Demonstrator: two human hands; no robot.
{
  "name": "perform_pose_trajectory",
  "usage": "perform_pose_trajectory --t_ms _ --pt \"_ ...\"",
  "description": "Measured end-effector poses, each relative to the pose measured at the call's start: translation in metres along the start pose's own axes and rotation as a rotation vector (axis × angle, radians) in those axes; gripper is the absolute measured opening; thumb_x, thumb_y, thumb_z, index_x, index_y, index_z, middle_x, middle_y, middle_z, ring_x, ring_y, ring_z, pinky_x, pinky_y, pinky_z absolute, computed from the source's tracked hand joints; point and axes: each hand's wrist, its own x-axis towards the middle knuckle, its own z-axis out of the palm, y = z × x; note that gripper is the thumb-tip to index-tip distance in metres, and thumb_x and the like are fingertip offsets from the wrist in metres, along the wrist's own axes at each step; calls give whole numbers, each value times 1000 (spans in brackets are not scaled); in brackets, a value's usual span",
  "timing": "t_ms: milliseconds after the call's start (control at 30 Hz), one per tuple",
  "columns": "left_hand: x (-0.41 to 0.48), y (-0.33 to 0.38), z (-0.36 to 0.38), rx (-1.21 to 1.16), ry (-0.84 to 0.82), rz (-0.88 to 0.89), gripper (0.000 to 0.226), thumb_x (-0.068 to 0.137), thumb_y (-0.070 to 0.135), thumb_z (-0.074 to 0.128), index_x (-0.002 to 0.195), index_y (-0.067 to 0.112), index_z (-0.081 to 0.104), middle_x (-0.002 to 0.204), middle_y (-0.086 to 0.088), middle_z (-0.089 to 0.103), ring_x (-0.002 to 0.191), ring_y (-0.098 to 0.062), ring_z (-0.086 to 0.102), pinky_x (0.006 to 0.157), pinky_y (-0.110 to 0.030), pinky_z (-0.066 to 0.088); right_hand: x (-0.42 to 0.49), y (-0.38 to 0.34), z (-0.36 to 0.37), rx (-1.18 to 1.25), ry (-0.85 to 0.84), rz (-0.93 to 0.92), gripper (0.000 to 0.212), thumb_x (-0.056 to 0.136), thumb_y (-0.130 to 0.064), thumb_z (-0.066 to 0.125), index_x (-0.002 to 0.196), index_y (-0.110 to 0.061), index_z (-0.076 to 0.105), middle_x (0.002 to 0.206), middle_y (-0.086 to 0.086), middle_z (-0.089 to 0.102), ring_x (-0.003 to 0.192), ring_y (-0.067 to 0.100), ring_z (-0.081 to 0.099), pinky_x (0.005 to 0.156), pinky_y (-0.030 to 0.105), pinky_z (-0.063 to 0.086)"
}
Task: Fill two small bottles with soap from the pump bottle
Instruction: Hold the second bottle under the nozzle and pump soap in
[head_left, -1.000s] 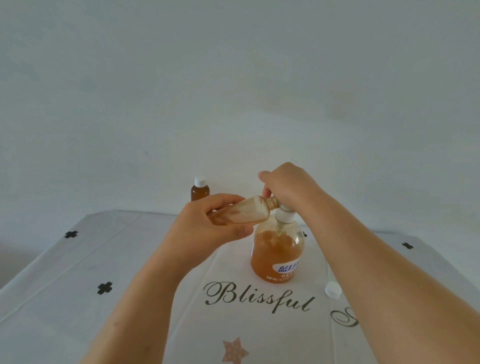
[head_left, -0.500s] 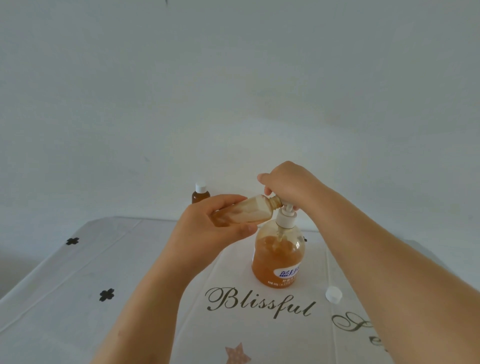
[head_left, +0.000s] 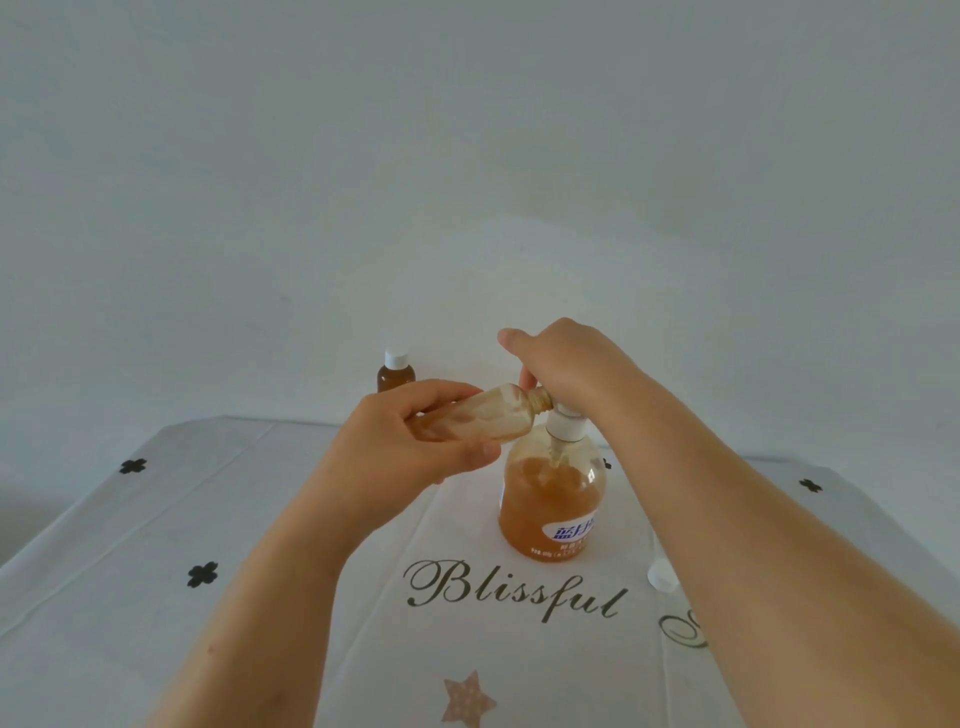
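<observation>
Head view, small bottle (head_left: 487, 417) sideways, soap-streaked, uncapped neck against pump bottle (head_left: 551, 501)

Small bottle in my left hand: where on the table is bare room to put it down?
Free: the cloth left of the left hand, around the black flowers, and the near strip before the pump bottle. Crowded: right of it, by the loose cap.
</observation>
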Motion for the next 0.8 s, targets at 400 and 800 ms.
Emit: perform_pose_trajectory --t_ms 400,800 --pt "-2 0 3 14 -5 -14 38 69 29 85 103 38 70 89 16 71 77 -2 66 64 -17 52 -1 5 1 76 -4 30 49 99 -47 44 88 -10 74 68 0 61 62 18 55 61 31 41" --pt "-3 4 4 7 58 26 45 69 29 84 110 35 69 96 15 71 81 4 66 69 -19 48 3 -4 -9 35 -14 60 31 94 -32 52 79 -14 73 61 0 60 54 19 58 62 30 49"
